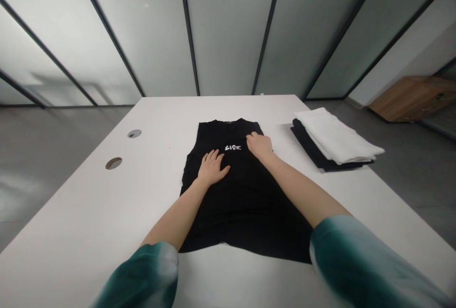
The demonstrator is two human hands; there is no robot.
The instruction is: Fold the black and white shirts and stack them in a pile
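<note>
A black T-shirt with small white lettering lies on the white table, its sleeves folded in so it forms a narrow strip. My left hand lies flat on the shirt's chest, fingers spread, holding nothing. My right hand rests palm down on the shirt just right of the lettering, fingers slightly curled against the cloth near the folded right edge.
A stack of folded garments sits at the table's right: a white one on top of black ones. Two round cable holes are in the table's left part. Glass panels stand behind; a wooden cabinet is far right.
</note>
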